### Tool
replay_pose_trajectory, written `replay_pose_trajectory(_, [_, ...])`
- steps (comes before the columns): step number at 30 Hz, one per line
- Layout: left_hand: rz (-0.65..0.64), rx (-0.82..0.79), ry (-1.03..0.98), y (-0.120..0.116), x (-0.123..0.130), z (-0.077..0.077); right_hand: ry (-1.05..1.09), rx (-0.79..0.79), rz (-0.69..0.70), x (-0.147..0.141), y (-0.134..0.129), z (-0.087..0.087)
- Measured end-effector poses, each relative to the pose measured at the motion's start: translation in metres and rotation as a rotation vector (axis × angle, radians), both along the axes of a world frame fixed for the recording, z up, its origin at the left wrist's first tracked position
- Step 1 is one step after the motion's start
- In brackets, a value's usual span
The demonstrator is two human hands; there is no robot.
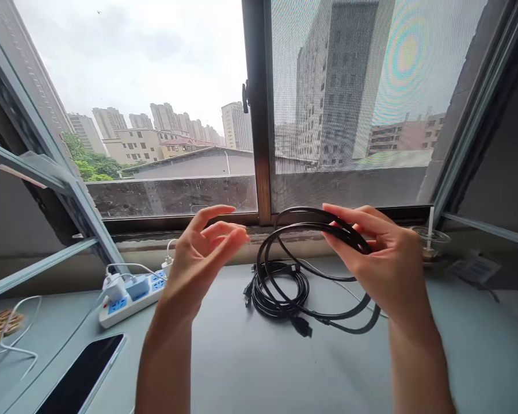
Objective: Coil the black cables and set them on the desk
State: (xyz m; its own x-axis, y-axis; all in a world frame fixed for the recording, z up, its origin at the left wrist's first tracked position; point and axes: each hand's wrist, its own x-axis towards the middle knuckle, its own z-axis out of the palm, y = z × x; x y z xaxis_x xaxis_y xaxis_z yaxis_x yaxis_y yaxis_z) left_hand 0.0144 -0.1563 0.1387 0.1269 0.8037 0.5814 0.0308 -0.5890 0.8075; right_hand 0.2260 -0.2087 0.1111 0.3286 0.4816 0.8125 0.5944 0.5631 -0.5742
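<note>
Smooth, glossy black cable (270,253) hangs in wide round loops above the matte pale tabletop (250,368), pinched between the thumb and fingers of the right hand (382,247). Behind it lies a tighter ring of black cable, the coiled bundle (302,290). The left hand (202,247) is raised and empty, fingers curved, its thumb and fingertips apart.
</note>
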Motion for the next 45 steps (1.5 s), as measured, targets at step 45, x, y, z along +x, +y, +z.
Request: replay_pose_trajectory(45, [-0.388,-0.528,0.288,0.035,0.056,-0.050,0.543,-0.126,0.525,-0.029,-0.019,0.005])
